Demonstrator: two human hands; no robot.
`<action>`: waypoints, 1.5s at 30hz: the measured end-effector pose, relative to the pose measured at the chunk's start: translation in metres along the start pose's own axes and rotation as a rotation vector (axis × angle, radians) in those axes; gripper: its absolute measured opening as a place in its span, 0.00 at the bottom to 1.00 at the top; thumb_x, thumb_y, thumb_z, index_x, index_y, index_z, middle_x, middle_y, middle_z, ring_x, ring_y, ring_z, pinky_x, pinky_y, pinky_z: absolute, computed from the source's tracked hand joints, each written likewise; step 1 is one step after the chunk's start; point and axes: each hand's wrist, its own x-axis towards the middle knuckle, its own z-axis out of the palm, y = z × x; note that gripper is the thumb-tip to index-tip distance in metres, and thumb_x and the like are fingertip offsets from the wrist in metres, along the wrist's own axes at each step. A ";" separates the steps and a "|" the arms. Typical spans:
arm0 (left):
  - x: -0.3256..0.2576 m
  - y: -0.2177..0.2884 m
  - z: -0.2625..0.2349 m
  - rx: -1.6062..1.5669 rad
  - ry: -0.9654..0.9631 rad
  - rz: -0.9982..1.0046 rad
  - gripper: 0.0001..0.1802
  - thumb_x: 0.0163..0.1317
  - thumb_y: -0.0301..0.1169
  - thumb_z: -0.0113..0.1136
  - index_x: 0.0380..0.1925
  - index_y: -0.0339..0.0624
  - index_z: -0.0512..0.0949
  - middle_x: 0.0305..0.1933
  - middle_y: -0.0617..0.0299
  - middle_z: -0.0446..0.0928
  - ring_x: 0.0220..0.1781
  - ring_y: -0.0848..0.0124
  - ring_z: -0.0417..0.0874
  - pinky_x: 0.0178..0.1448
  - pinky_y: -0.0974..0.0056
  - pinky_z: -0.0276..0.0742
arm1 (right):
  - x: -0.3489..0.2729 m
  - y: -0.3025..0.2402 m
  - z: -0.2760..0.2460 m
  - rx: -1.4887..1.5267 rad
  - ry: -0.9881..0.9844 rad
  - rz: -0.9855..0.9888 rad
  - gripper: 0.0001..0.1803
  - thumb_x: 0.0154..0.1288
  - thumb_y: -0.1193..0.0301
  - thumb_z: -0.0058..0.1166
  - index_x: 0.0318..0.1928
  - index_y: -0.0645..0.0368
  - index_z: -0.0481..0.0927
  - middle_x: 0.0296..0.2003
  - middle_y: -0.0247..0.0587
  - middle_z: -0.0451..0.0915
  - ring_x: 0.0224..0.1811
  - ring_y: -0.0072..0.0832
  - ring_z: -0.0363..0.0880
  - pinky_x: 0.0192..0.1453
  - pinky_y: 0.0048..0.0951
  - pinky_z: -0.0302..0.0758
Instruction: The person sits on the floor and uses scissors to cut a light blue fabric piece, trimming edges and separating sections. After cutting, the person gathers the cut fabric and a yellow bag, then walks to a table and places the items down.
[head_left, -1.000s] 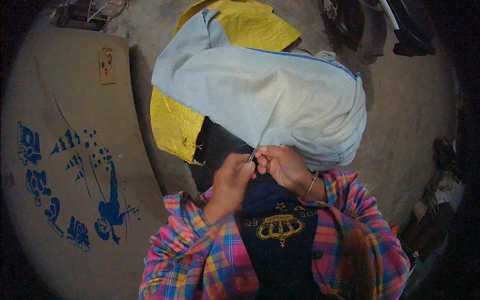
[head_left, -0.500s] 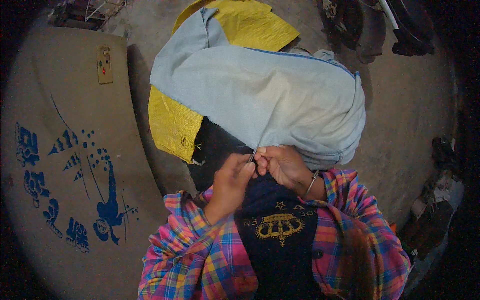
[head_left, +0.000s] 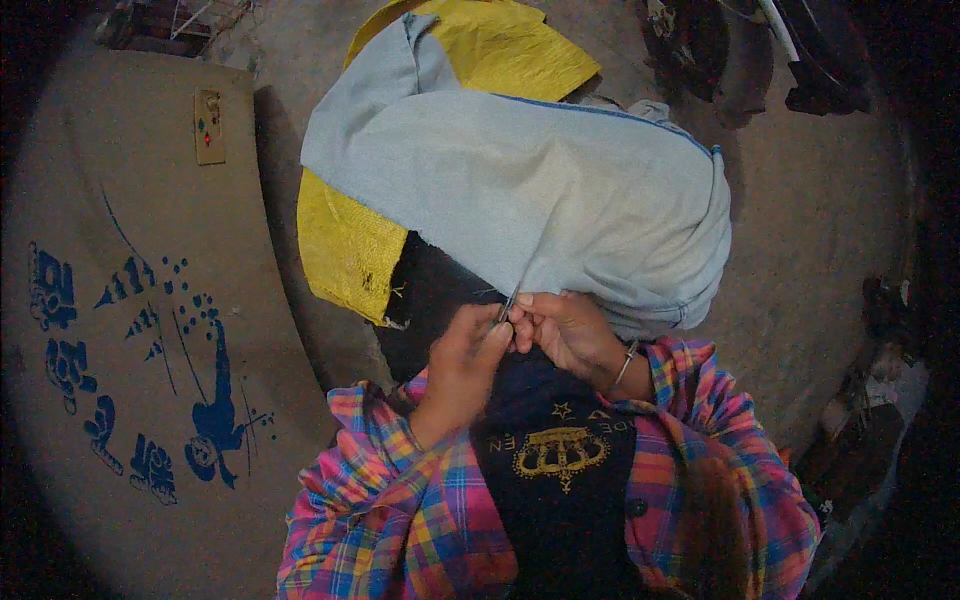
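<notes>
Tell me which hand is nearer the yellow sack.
Left. The left hand sits just right of the yellow sack and its lower corner; the right hand is farther right, beyond the left, under the pale blue cloth.

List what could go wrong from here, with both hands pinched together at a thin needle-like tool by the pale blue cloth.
1. The left hand and right hand meet fingertip to fingertip around the thin tool; a slip could prick a finger.
2. The light is dim and the tool is very fine, so it could be dropped and lost against the dark garment.
3. The pale blue cloth hangs loosely over the knee and may slide.
</notes>
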 end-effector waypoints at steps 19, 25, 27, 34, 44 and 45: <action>-0.003 -0.008 0.001 -0.069 0.018 0.009 0.10 0.55 0.23 0.49 0.38 0.32 0.69 0.28 0.60 0.74 0.29 0.79 0.72 0.34 0.73 0.69 | 0.001 -0.012 0.007 0.058 0.044 0.046 0.17 0.60 0.64 0.38 0.29 0.66 0.72 0.19 0.44 0.74 0.24 0.30 0.74 0.33 0.28 0.70; -0.003 -0.015 0.001 -0.069 -0.002 0.046 0.10 0.56 0.23 0.49 0.38 0.31 0.69 0.29 0.60 0.74 0.29 0.78 0.72 0.34 0.73 0.69 | 0.001 -0.007 0.004 -0.092 0.019 -0.014 0.16 0.61 0.64 0.37 0.30 0.65 0.72 0.19 0.41 0.74 0.25 0.27 0.75 0.33 0.25 0.71; -0.003 -0.015 0.001 -0.094 -0.010 0.050 0.10 0.56 0.23 0.49 0.38 0.31 0.68 0.29 0.60 0.74 0.29 0.78 0.72 0.34 0.73 0.69 | 0.001 -0.008 0.005 -0.142 -0.017 -0.066 0.15 0.61 0.65 0.37 0.32 0.65 0.72 0.19 0.40 0.75 0.26 0.26 0.75 0.34 0.25 0.71; -0.007 -0.009 -0.004 -0.004 0.001 0.029 0.10 0.56 0.25 0.49 0.38 0.33 0.69 0.29 0.59 0.75 0.30 0.78 0.73 0.35 0.73 0.70 | -0.002 -0.010 0.006 -0.074 0.073 -0.003 0.12 0.58 0.69 0.43 0.28 0.66 0.73 0.19 0.39 0.71 0.22 0.27 0.70 0.32 0.26 0.69; -0.002 -0.008 -0.001 -0.023 0.018 -0.004 0.10 0.56 0.25 0.49 0.37 0.33 0.70 0.29 0.59 0.76 0.31 0.78 0.73 0.36 0.72 0.70 | -0.002 -0.004 0.003 -0.072 -0.002 0.046 0.14 0.60 0.65 0.38 0.34 0.65 0.71 0.22 0.39 0.74 0.27 0.26 0.73 0.35 0.25 0.70; -0.002 -0.008 0.000 0.005 0.024 0.007 0.09 0.56 0.25 0.49 0.37 0.33 0.70 0.29 0.59 0.75 0.31 0.78 0.73 0.36 0.72 0.70 | -0.002 -0.004 0.003 -0.113 -0.004 0.033 0.14 0.60 0.65 0.38 0.34 0.65 0.71 0.22 0.39 0.74 0.27 0.26 0.73 0.35 0.25 0.70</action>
